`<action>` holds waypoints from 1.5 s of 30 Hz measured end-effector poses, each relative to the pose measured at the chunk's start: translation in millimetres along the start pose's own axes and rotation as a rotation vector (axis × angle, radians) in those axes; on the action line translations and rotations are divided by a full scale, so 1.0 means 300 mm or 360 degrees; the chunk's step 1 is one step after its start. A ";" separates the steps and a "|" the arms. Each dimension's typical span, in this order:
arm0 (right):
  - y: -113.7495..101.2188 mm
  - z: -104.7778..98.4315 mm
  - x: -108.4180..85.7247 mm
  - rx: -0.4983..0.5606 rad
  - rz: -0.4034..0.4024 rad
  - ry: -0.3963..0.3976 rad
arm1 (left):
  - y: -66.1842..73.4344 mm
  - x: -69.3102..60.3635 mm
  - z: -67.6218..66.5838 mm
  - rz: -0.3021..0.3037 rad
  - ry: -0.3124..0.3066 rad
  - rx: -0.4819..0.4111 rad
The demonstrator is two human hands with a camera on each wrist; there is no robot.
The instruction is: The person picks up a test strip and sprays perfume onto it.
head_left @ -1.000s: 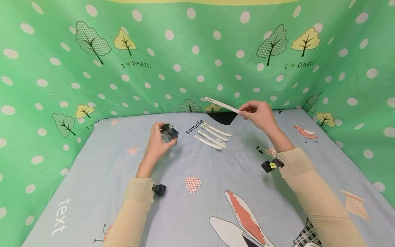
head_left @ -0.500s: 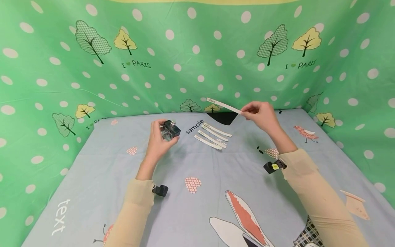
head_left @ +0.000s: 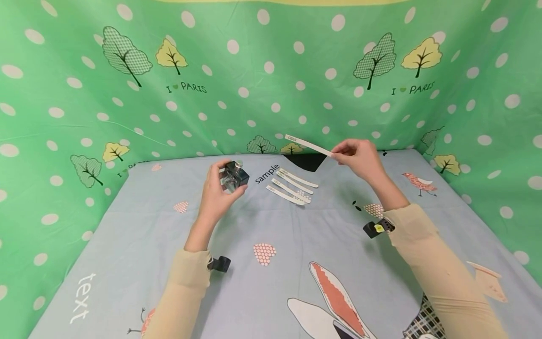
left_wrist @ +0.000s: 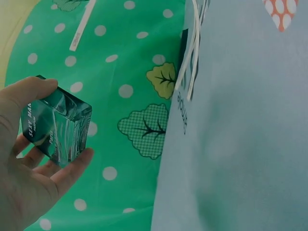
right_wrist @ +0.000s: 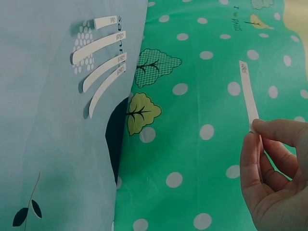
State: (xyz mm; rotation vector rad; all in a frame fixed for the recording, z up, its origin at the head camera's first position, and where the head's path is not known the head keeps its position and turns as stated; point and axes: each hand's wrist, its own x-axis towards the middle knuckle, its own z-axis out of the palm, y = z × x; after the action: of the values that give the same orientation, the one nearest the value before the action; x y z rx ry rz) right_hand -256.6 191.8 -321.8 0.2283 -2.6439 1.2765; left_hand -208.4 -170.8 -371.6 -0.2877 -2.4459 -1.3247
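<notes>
My left hand (head_left: 216, 195) grips a dark, clear-glass perfume bottle (head_left: 237, 175) by its sides, raised off the table. The bottle's spray nozzle shows uncapped on top in the head view; lettering on its glass (left_wrist: 43, 120) shows in the left wrist view. Across from it, my right hand (head_left: 360, 160) pinches one end of a white paper test strip (head_left: 308, 145) between thumb and forefinger. The strip's printed end points left, toward the bottle but well apart from it. In the right wrist view the strip (right_wrist: 247, 91) stands nearly upright.
Several more white paper strips (head_left: 285, 194) lie side by side on the table between the hands. A blue printed cloth (head_left: 271, 221) covers the table. Behind it hangs a green dotted curtain (head_left: 275, 84). A small black camera is strapped to each wrist.
My left hand has lifted the bottle a little and tilted it so its nozzle shows more plainly. The right hand has shifted slightly right with the strip. The strips on the table stay put.
</notes>
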 end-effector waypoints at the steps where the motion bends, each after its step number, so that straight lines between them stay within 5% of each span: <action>1: 0.000 0.000 0.000 -0.0002 0.0000 -0.0001 | 0.004 -0.001 -0.001 0.0016 0.0002 0.0011; 11: 0.012 0.008 0.000 -0.0024 0.0004 -0.0019 | 0.035 -0.011 -0.003 0.0271 0.0022 0.0160; 30: 0.036 0.029 0.001 -0.0029 0.0036 -0.0066 | 0.068 -0.010 0.024 0.0423 -0.0101 0.0182; 45: 0.048 0.050 -0.009 -0.0039 0.0024 -0.0158 | 0.060 -0.016 0.049 0.0407 -0.0188 0.0196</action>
State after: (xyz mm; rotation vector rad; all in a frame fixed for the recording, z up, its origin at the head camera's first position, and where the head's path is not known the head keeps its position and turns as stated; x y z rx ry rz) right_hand -259.0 188.9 -342.4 0.2753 -2.7474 1.2676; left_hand -200.8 -148.6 -367.2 -0.6390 -2.4730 -1.0723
